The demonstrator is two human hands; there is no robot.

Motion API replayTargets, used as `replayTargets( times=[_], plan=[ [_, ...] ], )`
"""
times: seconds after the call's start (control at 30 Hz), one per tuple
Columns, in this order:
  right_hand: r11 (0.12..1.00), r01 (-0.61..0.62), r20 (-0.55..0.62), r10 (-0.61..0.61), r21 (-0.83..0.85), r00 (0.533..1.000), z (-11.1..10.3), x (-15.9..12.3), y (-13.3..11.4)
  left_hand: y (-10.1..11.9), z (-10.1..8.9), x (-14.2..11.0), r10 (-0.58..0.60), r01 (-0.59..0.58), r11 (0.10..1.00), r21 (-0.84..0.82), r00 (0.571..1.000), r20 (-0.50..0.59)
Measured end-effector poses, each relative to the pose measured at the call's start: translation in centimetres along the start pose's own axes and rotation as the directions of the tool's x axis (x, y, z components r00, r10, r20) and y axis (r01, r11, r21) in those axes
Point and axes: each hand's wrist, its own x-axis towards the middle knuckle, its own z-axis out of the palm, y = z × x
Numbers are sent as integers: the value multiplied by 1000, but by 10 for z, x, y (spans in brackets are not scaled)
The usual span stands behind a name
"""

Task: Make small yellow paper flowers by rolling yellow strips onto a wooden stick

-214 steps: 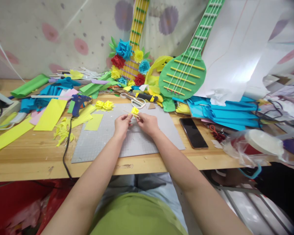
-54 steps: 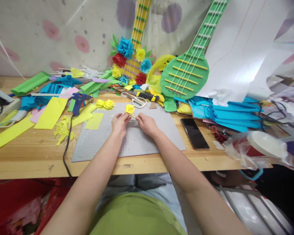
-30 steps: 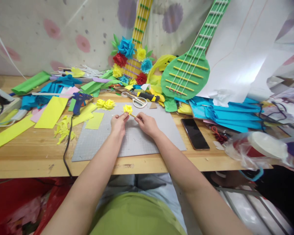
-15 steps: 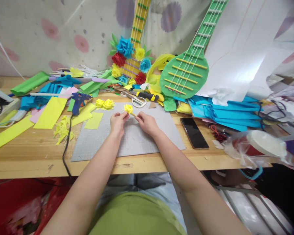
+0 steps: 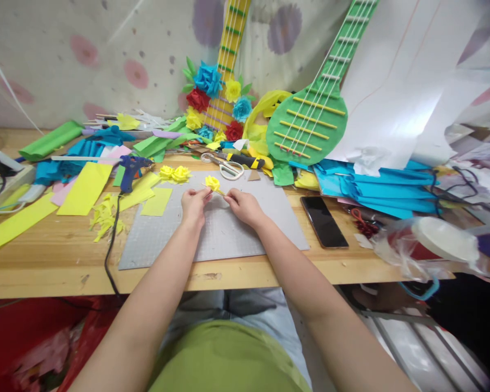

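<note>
A small yellow paper flower [image 5: 212, 183] is held up over the grey cutting mat [image 5: 228, 234], with a thin wooden stick [image 5: 219, 192] running beneath it. My left hand [image 5: 194, 207] is closed at the flower's lower left edge, its thumb and fingertips pinched together there. My right hand [image 5: 245, 207] pinches the stick's right end between thumb and forefinger. Just behind the hands lie yellow paper flowers [image 5: 175, 174] and white-handled scissors [image 5: 231, 170]. To the left of the mat's middle is a yellow paper rectangle [image 5: 157, 202].
A blue glue gun [image 5: 128, 173] with a black cord stands at left, among yellow paper strips [image 5: 85, 188] and shreds [image 5: 106, 216]. A phone [image 5: 324, 222] lies right of the mat. Behind lean a green paper instrument [image 5: 308, 128] and a flowered yellow one [image 5: 220, 106]. Blue crepe paper [image 5: 375, 188] is stacked at right.
Since the oldest frame, the yellow flower looks fuller and sits further left, and my left hand has shifted slightly left. The right hand stays on the stick. Over the last second little differs.
</note>
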Motion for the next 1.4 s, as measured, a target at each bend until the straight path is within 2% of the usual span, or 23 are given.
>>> replayTargets(
  times=[0.2,0.3,0.47,0.7,0.9,1.17,1.4],
  plan=[
    [998,-5,15,6,-60,1000,0,0,-3,-1,0,-3,90,-85,991,106,995,-37],
    [996,-10,29,12,-90,1000,1,0,-4,0,1,-5,99,-94,986,135,995,-31],
    [993,0,57,7,-114,998,2,-1,-3,-2,0,-1,86,-80,990,117,995,-49],
    [982,13,74,1,-187,997,3,0,-4,-7,-3,8,128,-124,989,75,990,-55],
    [975,2,68,13,-221,998,2,0,-5,-4,-3,3,87,-85,993,76,996,-20],
    [969,-75,13,80,-236,997,7,0,-9,-4,0,-3,59,-60,997,45,998,37],
    [972,-57,12,62,-226,998,9,0,-6,-7,-2,-1,56,-57,998,8,997,46]
  ],
)
